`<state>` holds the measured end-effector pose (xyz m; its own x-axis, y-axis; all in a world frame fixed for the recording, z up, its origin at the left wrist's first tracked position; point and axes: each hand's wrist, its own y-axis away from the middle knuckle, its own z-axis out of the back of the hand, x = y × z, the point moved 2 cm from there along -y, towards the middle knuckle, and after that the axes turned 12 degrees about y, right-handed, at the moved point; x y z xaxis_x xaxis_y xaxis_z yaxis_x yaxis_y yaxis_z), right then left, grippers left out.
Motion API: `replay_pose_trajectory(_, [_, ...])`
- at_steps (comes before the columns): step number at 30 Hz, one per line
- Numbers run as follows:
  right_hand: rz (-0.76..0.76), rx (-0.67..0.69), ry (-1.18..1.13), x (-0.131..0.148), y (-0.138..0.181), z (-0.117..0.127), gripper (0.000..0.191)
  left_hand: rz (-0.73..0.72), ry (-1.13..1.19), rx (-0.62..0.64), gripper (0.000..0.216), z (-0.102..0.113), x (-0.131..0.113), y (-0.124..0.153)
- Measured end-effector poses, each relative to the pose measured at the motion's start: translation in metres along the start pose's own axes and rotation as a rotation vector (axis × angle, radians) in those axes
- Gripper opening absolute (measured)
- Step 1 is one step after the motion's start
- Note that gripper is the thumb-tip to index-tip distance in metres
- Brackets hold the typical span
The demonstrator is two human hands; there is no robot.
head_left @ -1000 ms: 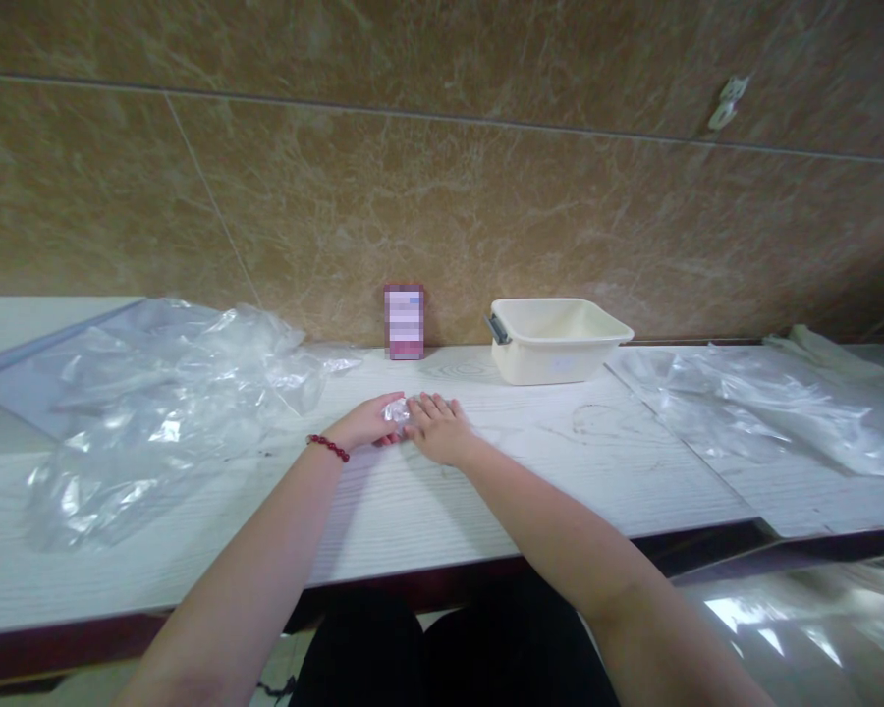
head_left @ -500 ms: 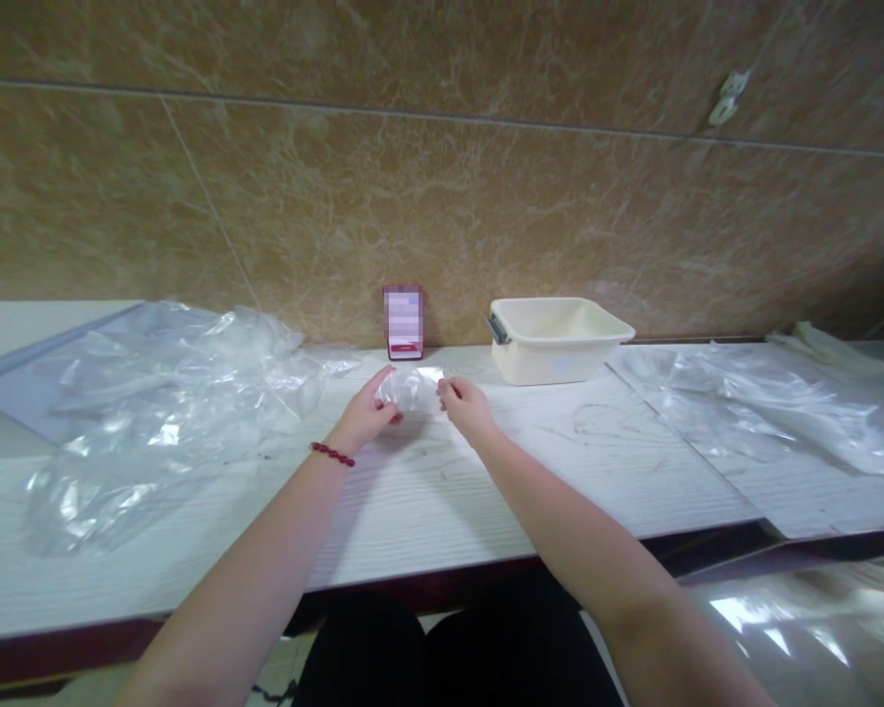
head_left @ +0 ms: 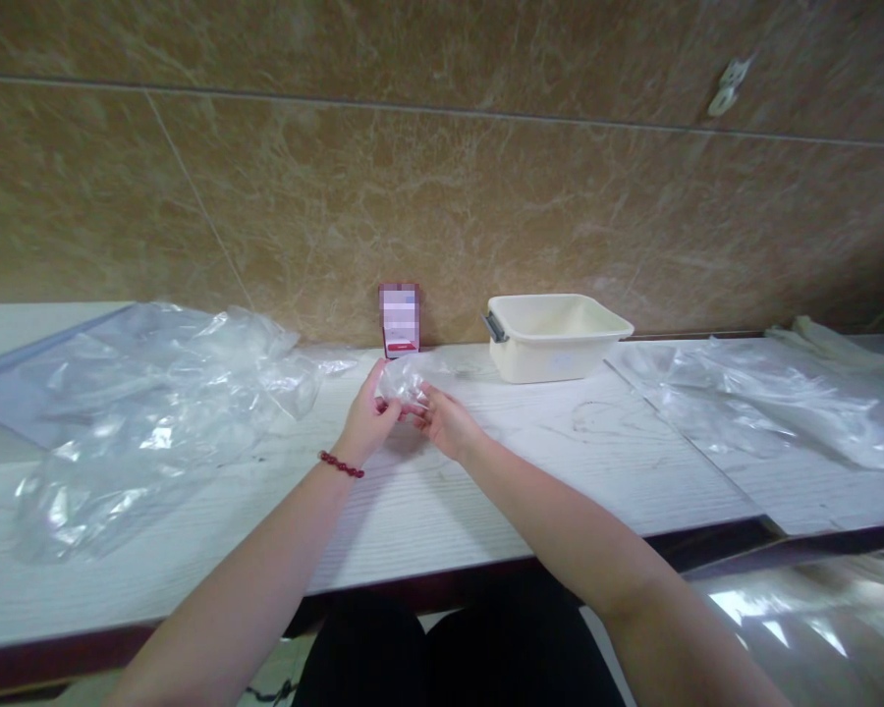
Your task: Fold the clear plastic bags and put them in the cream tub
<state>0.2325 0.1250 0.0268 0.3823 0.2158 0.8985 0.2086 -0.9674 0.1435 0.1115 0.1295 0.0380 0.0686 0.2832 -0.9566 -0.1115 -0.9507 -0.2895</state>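
A small clear plastic bag (head_left: pixel 407 379), crinkled and shiny, is held between both hands above the white table (head_left: pixel 442 511). My left hand (head_left: pixel 370 412), with a dark red bead bracelet (head_left: pixel 341 463) at its wrist, grips the bag's left side between thumb and fingers. From the right, my right hand (head_left: pixel 446 420) pinches the lower right part of the bag, its fingertips close to the left thumb. Whether anything lies inside the bag is hard to make out. Just behind it, a phone (head_left: pixel 400 319) in a red case leans upright against the wall.
A cream plastic tub (head_left: pixel 556 353) with a grey handle stands right of the phone. Large clear plastic bags (head_left: pixel 184 393) are heaped at the left, and more clear plastic (head_left: pixel 773 398) lies at the right. A brown marbled wall (head_left: pixel 442 196) runs along the table's back.
My right hand has moved left and slightly down, closer to my left hand. The bag, stretched between the hands before, is now more bunched.
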Motion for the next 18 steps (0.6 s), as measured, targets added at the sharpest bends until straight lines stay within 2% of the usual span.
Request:
replay_pose_trajectory(7, [0.088,-0.118,-0.036,0.003,-0.003,0.006,0.010,-0.001,-0.028,0.063,0.072,-0.003,-0.001,0.001])
replay_pose_trajectory(18, [0.128,-0.147,-0.149,0.011,-0.002,0.008,0.005,-0.087,-0.108,0.150,0.077,-0.005,0.006,0.000])
